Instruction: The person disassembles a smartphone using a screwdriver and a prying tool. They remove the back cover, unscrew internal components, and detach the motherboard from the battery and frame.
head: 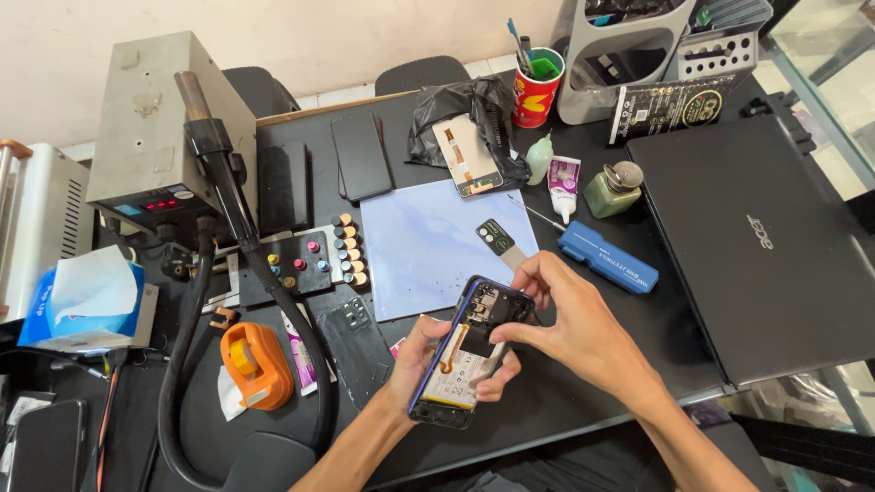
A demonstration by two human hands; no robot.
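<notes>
Scene: From my remote feed, a person sits at a black table [583, 364] crowded with repair gear, an opened phone [469, 351] raised over its near edge.
Left hand: The left hand [428, 360] cradles the phone from beneath, its fingers [497, 384] wrapped round the lower right edge, grasping the body firmly.
Right hand: The right hand [583, 333] comes in from the right; its fingertips are pinched together at the phone's upper end, on the dark board beside the camera area. I cannot tell whether they grip a small part or only press on it.
Phone: Back cover off, pale battery and an orange flex cable exposed, tilted with its top away from me, above the table and just below the blue mat [428, 246].
Step in hand: I judge this as work on the internals at the top of the phone, freeing or seating a small piece there.
Next move calls for: A steady hold from the left hand and a light, exact pull or press from the right, in my view; the flex cable lies close and looks easy to snag.
Nearby: A loose back cover [357, 351] lies left of the phone; a blue case [608, 258] and a small camera plate [498, 239] lie beyond it; a closed laptop [766, 246] sits to the right.
</notes>
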